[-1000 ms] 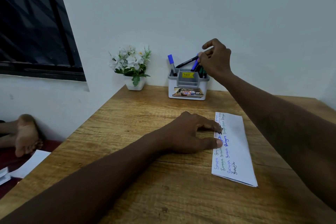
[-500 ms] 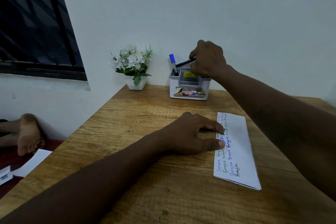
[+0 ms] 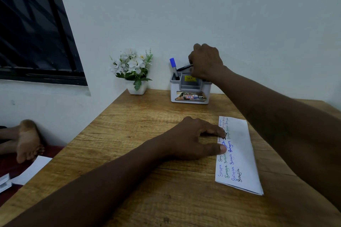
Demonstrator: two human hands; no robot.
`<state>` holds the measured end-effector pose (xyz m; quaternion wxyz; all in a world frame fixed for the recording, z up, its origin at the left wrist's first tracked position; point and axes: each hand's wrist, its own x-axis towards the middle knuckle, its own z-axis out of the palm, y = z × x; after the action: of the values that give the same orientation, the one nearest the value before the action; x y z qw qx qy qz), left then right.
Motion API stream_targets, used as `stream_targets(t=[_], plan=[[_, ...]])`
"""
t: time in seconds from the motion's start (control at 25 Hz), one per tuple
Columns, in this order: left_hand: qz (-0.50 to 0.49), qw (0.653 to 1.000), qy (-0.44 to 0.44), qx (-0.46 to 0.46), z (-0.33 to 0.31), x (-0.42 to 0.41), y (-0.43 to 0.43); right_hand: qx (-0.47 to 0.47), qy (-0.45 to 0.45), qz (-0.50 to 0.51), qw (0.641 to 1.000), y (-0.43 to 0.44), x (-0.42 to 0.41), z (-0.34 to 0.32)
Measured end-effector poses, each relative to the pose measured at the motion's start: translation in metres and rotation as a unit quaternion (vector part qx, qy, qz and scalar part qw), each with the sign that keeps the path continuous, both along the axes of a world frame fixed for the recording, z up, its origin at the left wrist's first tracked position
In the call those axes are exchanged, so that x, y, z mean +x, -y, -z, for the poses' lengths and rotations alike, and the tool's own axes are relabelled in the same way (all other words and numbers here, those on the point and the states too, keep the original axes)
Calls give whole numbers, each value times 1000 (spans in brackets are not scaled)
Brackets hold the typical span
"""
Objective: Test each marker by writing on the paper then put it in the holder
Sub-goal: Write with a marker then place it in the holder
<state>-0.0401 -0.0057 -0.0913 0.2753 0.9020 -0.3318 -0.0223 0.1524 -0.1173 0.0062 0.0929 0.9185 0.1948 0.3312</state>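
Head: boxy plastic holder (image 3: 190, 97), folded paper (image 3: 241, 153)

Holder (image 3: 191, 88): white-grey plastic, several compartments, yellow price sticker inside, printed label on front; upright at back of counter, near wall.
Blue-capped marker (image 3: 174, 68): in holder's left compartment, cap up, leaning left.
Black marker (image 3: 184, 67): steeply tilted over holder's top, right end hidden behind right hand (image 3: 205, 62).
Paper (image 3: 241, 153): white, folded into long strip, flat on counter, well apart from holder; same word repeated in blue, green and black ink along left side; left hand (image 3: 191, 140) fingertips on left edge.
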Motion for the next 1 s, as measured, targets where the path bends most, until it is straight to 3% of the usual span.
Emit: stream_targets(t=[0.44,1.0], plan=[[2,1000,-1,-7,2,3,-2,-85,49,-67,993,28,-6,-17],[-3,1000,-12,-7,1,2,-1,-192,-8,-1,981,17,-18,-29]])
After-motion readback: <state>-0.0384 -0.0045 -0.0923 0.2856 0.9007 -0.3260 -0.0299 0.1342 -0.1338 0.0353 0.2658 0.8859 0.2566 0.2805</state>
